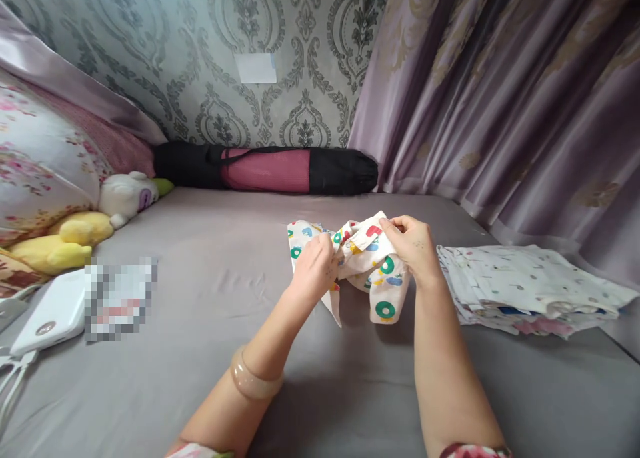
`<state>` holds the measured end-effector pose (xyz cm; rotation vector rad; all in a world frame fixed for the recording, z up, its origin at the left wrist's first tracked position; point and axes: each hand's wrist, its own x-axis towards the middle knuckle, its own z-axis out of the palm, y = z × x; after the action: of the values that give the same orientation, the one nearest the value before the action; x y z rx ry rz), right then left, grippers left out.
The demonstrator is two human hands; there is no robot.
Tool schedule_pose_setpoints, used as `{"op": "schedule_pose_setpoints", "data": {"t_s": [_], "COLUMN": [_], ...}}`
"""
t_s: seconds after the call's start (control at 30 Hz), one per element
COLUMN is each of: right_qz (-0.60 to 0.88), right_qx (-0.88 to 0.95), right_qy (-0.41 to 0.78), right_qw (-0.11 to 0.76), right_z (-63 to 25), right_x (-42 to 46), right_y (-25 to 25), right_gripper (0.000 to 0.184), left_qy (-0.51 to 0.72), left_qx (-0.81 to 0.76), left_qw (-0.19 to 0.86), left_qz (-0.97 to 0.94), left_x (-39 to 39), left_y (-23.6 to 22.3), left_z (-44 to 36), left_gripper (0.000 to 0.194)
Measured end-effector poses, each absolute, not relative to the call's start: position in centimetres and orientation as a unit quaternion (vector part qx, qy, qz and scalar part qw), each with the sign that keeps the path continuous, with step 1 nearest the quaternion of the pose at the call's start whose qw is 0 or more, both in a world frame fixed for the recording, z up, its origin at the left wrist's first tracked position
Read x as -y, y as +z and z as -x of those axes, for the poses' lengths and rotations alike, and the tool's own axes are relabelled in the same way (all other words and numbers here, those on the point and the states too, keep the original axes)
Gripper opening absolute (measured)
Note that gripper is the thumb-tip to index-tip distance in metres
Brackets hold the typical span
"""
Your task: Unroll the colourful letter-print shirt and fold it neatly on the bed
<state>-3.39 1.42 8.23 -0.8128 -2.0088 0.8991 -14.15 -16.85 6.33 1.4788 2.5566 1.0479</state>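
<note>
A white cotton baby garment [363, 271] printed with colourful rings and letters hangs bunched between my two hands, just above the grey bedsheet [215, 351]. My left hand [315, 268] pinches its fabric near the middle. My right hand [407, 241] grips an upper fold of the same piece. A stack of folded white printed clothes [525, 288] lies to the right of my right hand, apart from it. A translucent bangle [255, 375] circles my left forearm.
A rolled pink-and-black mat in a carry bag [265, 170] lies along the wall at the back. Floral pillows [40, 158] and plush toys [75, 238] sit at the left, near a white power bank [50, 315] and a blurred card [120, 298]. Purple curtains [500, 98] hang at the right.
</note>
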Motion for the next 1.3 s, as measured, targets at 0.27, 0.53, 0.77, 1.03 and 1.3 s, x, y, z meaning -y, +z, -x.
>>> {"op": "schedule_pose_setpoints", "data": {"t_s": [0.27,0.53,0.77,1.03,1.3], "right_qz": [0.31,0.233,0.17,0.141,0.172], "right_qx": [0.778,0.768,0.803,0.806,0.828], "right_qy": [0.385,0.489,0.503,0.541,0.491], "right_qw": [0.387,0.342,0.269,0.194,0.209], "right_z": [2.3,0.6,0.3,-0.4,1.2], "right_x": [-2.1,-0.1,0.5,3.0,0.5], "right_y": [8.8,11.3,14.4,20.9,25.9], "right_gripper": [0.046,0.048,0.053,0.045,0.033], "left_qy": [0.436,0.629,0.673,0.587,0.579], "left_qx": [-0.774,-0.68,-0.608,-0.628,-0.704], "left_qw": [0.008,0.155,0.233,0.281,0.108], "left_qz": [-0.459,-0.342,-0.351,-0.428,-0.397], "left_x": [17.4,19.7,22.9,27.2,27.7], "left_y": [7.1,9.9,14.4,19.6,25.1], "left_z": [16.7,19.5,21.1,21.7,24.2], "left_gripper": [0.011,0.021,0.027,0.03,0.018]}}
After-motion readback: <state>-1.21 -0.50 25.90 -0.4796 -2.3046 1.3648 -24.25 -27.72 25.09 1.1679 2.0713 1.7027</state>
